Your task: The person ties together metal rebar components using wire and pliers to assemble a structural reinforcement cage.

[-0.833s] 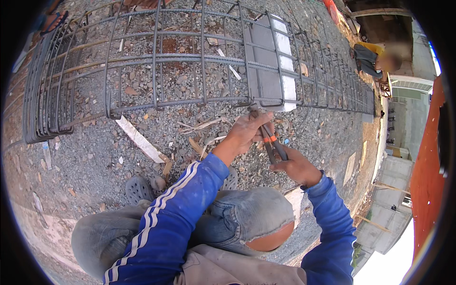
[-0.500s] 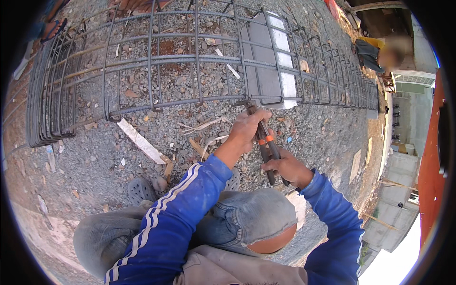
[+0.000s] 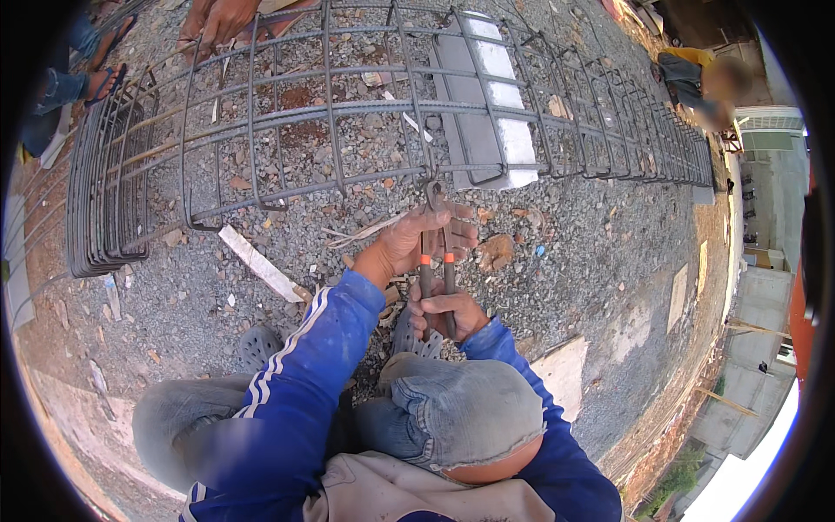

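A pair of long-handled pincers (image 3: pixel 436 202) stands almost upright in the view, with orange bands on its dark handles. Its jaws are at the near lower bar of a rebar cage (image 3: pixel 383 177), where a stirrup crosses; any tie wire there is too small to make out. My right hand (image 3: pixel 450 313) is closed around the lower handles. Higher up, my left hand (image 3: pixel 416 240) lies behind the handles just below the jaws, its fingers stretched out and apart past their right side. A grey block with a white face (image 3: pixel 513 139) sits within the cage, right of the jaws.
Several stacked stirrups (image 3: pixel 100 200) hang at the cage's left end. A co-worker's hands (image 3: pixel 228 19) touch the cage at the far left; another person (image 3: pixel 696 83) crouches at far right. A wood strip (image 3: pixel 261 264) lies on the gravel near my clog (image 3: pixel 259 346).
The pincers have shifted left and turned more upright, their handles closer together in my right hand. My left fingers have loosened and spread. The co-worker's hands show more at the top left.
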Motion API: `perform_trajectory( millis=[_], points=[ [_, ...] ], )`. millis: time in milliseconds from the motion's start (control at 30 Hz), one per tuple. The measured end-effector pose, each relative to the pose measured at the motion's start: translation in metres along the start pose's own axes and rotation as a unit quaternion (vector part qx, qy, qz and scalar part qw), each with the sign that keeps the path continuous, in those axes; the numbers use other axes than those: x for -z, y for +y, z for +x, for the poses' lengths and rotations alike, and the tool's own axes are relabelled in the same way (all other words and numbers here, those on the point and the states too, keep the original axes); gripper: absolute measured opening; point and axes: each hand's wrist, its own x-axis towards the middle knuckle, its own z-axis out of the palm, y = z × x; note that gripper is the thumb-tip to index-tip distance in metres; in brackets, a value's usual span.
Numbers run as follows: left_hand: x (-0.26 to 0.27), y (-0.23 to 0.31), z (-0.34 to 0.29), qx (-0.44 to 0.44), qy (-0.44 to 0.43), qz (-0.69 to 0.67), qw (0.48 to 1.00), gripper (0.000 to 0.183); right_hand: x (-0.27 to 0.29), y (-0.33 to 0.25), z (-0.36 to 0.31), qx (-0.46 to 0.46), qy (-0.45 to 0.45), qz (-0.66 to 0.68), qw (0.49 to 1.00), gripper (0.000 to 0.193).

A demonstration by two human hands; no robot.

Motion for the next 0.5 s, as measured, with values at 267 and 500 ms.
perform_trajectory(
  millis=[267, 500],
  points=[
    [-0.022, -0.033, 0.014, -0.080, 0.366, 0.388, 0.842, 0.043, -0.018, 0.002, -0.032, 0.118, 0.185, -0.235, 0.947, 0.048],
    [0.001, -0.051, 0.036, -0.149, 0.327, 0.372, 0.856, 0.038, 0.006, 0.043, 0.024, 0.214, 0.339, -0.338, 0.852, 0.048]
  ],
)
